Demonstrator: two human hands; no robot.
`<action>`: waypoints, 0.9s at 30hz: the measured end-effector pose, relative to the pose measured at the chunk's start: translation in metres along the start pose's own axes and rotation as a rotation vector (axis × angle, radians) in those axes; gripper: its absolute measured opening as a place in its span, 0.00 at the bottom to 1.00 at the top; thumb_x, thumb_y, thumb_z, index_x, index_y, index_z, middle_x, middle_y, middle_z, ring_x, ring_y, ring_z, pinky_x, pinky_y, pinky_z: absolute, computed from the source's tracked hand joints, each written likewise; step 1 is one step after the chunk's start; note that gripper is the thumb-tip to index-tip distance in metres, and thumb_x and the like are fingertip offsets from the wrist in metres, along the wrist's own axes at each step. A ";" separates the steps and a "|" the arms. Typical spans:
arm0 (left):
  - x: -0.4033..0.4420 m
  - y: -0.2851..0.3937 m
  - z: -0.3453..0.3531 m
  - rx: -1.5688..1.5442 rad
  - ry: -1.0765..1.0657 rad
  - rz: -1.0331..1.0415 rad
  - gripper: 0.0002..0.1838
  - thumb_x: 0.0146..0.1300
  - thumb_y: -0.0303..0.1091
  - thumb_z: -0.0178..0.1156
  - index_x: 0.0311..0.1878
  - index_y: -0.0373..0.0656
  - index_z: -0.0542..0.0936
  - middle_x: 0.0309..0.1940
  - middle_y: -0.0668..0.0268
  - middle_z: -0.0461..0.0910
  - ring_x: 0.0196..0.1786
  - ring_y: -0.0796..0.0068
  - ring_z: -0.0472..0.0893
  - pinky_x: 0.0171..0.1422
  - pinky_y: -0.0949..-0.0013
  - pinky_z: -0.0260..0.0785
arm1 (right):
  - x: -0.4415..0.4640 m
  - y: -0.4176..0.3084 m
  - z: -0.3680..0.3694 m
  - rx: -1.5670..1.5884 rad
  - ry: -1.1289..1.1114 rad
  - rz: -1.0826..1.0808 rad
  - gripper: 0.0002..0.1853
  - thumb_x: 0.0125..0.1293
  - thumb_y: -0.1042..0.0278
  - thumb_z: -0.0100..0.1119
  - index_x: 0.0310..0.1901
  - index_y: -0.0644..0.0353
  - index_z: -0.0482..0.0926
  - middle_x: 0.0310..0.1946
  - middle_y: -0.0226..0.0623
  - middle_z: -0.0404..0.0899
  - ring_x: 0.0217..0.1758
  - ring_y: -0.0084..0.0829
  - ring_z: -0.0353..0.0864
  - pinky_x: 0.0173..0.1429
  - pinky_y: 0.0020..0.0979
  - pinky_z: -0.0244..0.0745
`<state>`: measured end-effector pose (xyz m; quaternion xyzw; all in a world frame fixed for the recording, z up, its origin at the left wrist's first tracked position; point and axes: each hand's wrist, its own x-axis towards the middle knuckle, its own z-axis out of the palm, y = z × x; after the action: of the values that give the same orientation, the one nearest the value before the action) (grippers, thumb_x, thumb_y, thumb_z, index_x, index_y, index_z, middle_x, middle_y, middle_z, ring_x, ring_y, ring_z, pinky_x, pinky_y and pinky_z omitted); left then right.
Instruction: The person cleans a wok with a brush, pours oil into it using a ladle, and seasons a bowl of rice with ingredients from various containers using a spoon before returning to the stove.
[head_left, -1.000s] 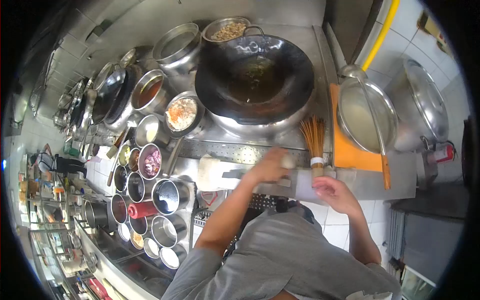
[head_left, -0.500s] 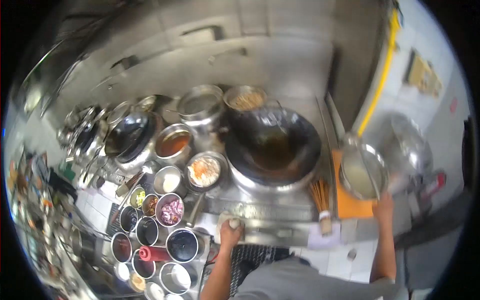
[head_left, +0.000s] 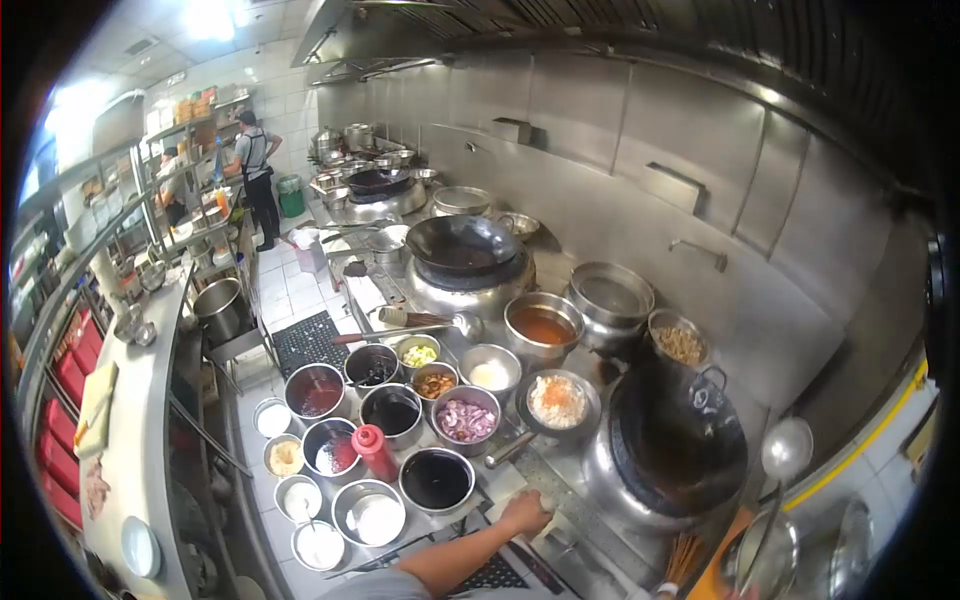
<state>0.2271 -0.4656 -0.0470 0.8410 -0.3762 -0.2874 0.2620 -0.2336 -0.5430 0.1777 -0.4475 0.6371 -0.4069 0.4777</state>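
My left hand (head_left: 527, 513) is closed at the front edge of the stove, below a pan of pale food with an orange topping (head_left: 557, 402). What is in its fingers, if anything, is hidden. At the lower right, a ladle (head_left: 788, 448) stands with its bowl up and its handle running down past a metal pot (head_left: 768, 548). My right hand (head_left: 746, 592) shows only as a sliver at the bottom edge, around the ladle's handle. A large black wok (head_left: 680, 440) sits on the burner between my hands, with a bamboo brush (head_left: 682, 560) in front.
Several metal pots of sauces and ingredients crowd the left, with chopped red onion (head_left: 466, 420) and a red squeeze bottle (head_left: 374, 452) among them. Behind stand a second wok (head_left: 463, 250) and a pot of reddish-brown liquid (head_left: 543, 322). Another person (head_left: 256, 170) stands at the back left.
My view has swung left and up, bringing the kitchen aisle and people into sight. The ladle has gone from dipping in the pot to standing bowl-up. My left hand stays at the stove's edge.
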 end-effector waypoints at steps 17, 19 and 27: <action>-0.157 0.051 -0.102 -0.151 -0.013 0.458 0.40 0.57 0.49 0.72 0.66 0.33 0.71 0.57 0.43 0.76 0.61 0.46 0.76 0.67 0.56 0.67 | 0.099 0.035 0.169 -0.430 -0.347 -0.322 0.27 0.65 0.74 0.55 0.66 0.63 0.65 0.27 0.33 0.74 0.20 0.23 0.72 0.22 0.32 0.68; -0.187 0.039 -0.107 -0.256 -0.070 0.321 0.37 0.60 0.49 0.71 0.65 0.33 0.73 0.58 0.45 0.77 0.60 0.51 0.78 0.66 0.59 0.69 | 0.048 -0.026 0.142 -0.354 -0.502 -0.124 0.26 0.65 0.74 0.55 0.65 0.63 0.66 0.26 0.33 0.74 0.21 0.23 0.72 0.22 0.32 0.68; -0.193 0.047 -0.103 -0.326 -0.041 0.419 0.26 0.69 0.44 0.63 0.64 0.40 0.75 0.53 0.53 0.81 0.56 0.58 0.82 0.60 0.61 0.74 | 0.092 0.003 0.161 0.727 -0.718 0.401 0.13 0.61 0.79 0.53 0.47 0.61 0.72 0.29 0.38 0.76 0.20 0.24 0.74 0.15 0.29 0.69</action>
<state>0.1680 -0.3182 0.1113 0.6855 -0.4960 -0.3006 0.4402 -0.0912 -0.6451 0.1178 -0.2343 0.3253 -0.3236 0.8571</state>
